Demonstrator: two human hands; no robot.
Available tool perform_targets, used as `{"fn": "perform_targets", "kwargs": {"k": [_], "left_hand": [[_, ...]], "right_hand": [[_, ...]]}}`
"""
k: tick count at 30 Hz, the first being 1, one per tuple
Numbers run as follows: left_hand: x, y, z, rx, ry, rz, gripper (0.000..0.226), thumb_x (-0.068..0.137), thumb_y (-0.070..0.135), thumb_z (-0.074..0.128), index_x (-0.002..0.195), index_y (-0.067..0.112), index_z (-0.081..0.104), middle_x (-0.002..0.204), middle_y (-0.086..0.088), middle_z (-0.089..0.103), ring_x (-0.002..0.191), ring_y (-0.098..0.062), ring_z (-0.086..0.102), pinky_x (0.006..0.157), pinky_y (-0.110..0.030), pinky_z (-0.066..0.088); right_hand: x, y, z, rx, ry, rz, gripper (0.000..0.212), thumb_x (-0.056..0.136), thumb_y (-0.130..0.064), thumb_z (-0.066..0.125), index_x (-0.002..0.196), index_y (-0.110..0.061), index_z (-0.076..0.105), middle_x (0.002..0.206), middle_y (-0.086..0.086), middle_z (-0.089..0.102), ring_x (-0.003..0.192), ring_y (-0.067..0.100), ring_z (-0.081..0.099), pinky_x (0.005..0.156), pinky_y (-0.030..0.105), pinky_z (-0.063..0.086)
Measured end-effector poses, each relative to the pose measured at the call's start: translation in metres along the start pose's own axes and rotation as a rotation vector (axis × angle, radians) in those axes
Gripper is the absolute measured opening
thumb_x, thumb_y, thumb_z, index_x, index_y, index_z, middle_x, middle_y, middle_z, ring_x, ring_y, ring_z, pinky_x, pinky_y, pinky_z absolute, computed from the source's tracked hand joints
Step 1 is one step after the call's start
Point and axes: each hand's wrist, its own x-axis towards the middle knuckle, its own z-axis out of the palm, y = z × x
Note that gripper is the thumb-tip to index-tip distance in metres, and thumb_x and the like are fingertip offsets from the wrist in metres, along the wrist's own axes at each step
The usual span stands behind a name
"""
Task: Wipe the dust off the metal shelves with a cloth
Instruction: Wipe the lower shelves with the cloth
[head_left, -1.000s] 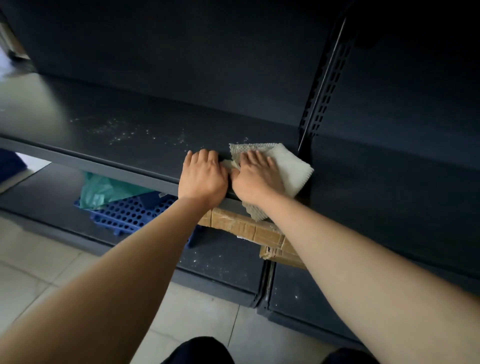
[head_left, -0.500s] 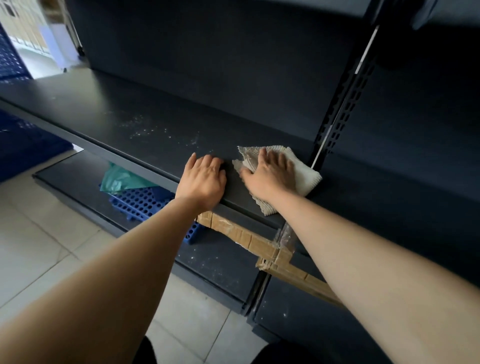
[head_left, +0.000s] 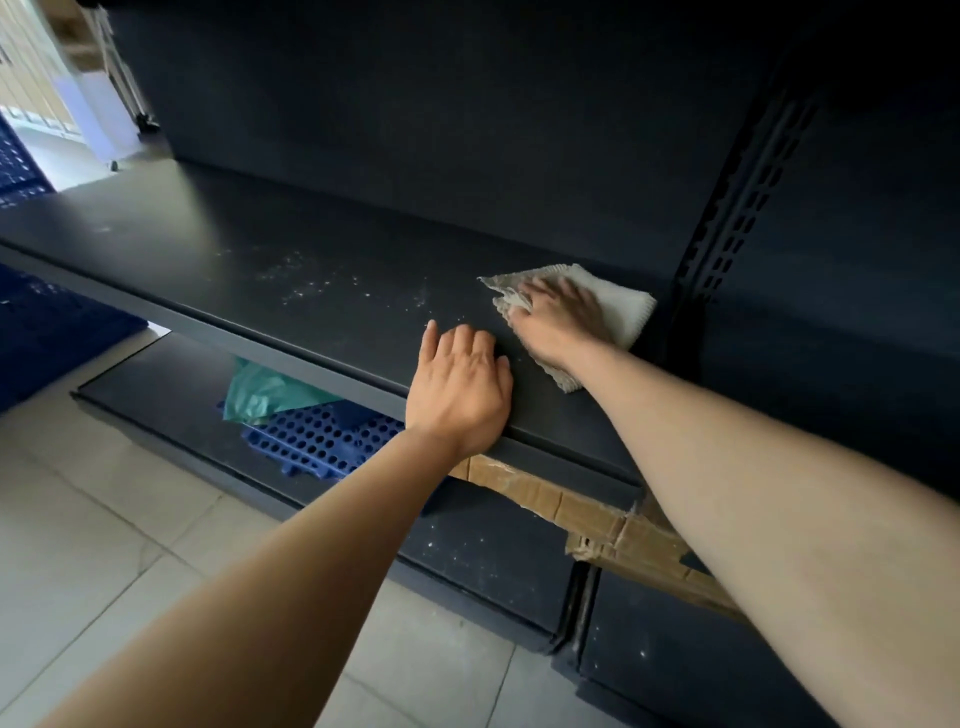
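Note:
A dark metal shelf (head_left: 270, 244) runs across the view, with pale dust specks left of centre. A folded off-white cloth (head_left: 618, 304) lies on it near the slotted upright. My right hand (head_left: 558, 314) presses flat on the cloth, fingers spread and pointing left, with the cloth's grey crumpled edge sticking out beyond the fingertips. My left hand (head_left: 460, 389) rests palm down on the shelf's front edge, just left of the cloth, holding nothing.
A slotted upright post (head_left: 737, 197) divides this bay from the one to the right. The bottom shelf (head_left: 483, 551) holds a green bag (head_left: 260, 392), a blue perforated crate (head_left: 322, 436) and flattened cardboard (head_left: 613, 525). Tiled floor (head_left: 78, 525) lies at lower left.
My right hand has slid the cloth farther back on the shelf and away from my left hand. My left hand stays on the front edge. The view has shifted up and left.

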Motion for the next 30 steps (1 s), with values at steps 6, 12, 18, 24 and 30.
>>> {"fn": "perform_targets", "kwargs": {"k": [6, 12, 18, 24, 30], "left_hand": [[0.009, -0.015, -0.004, -0.138, 0.036, -0.041, 0.029, 0.096, 0.023, 0.03, 0.105, 0.004, 0.05, 0.109, -0.015, 0.054, 0.112, -0.032, 0.046, 0.115, -0.041, 0.012], [0.019, -0.046, -0.011, -0.103, 0.012, 0.035, 0.027, 0.095, 0.02, 0.033, 0.105, 0.003, 0.052, 0.108, -0.018, 0.055, 0.111, -0.036, 0.046, 0.115, -0.043, 0.009], [0.031, -0.066, -0.015, -0.117, 0.031, 0.172, 0.029, 0.095, 0.02, 0.031, 0.107, 0.006, 0.054, 0.106, -0.013, 0.057, 0.111, -0.031, 0.048, 0.116, -0.043, 0.001], [0.034, -0.08, -0.013, -0.26, 0.144, 0.176, 0.04, 0.082, 0.014, 0.024, 0.102, 0.004, 0.057, 0.098, -0.014, 0.059, 0.103, -0.032, 0.051, 0.115, -0.039, -0.003], [0.037, -0.084, -0.014, -0.408, 0.195, 0.076, 0.04, 0.079, 0.012, 0.024, 0.1, 0.004, 0.058, 0.099, -0.012, 0.059, 0.102, -0.028, 0.05, 0.116, -0.037, 0.004]], "right_hand": [[-0.014, -0.029, 0.003, 0.043, -0.041, -0.111, 0.05, 0.101, -0.041, 0.026, 0.15, -0.03, 0.024, 0.159, -0.01, 0.015, 0.147, 0.013, 0.005, 0.117, 0.03, 0.002], [-0.053, -0.021, 0.001, 0.022, 0.032, 0.001, 0.05, 0.101, -0.045, 0.025, 0.149, -0.03, 0.026, 0.159, -0.012, 0.018, 0.147, 0.014, 0.009, 0.117, 0.033, 0.004], [-0.061, -0.028, 0.004, -0.017, 0.031, 0.342, 0.056, 0.098, -0.047, 0.019, 0.151, -0.027, 0.019, 0.161, -0.004, 0.012, 0.148, 0.022, 0.005, 0.118, 0.041, 0.002], [-0.024, -0.101, 0.012, -0.013, -0.041, 0.245, 0.057, 0.1, -0.044, 0.017, 0.152, -0.024, 0.009, 0.161, -0.005, 0.002, 0.148, 0.024, -0.004, 0.119, 0.041, -0.003], [-0.015, -0.108, 0.012, -0.002, -0.074, 0.16, 0.054, 0.101, -0.042, 0.018, 0.152, -0.028, 0.007, 0.161, -0.009, -0.001, 0.148, 0.02, -0.007, 0.119, 0.039, -0.003]]}}
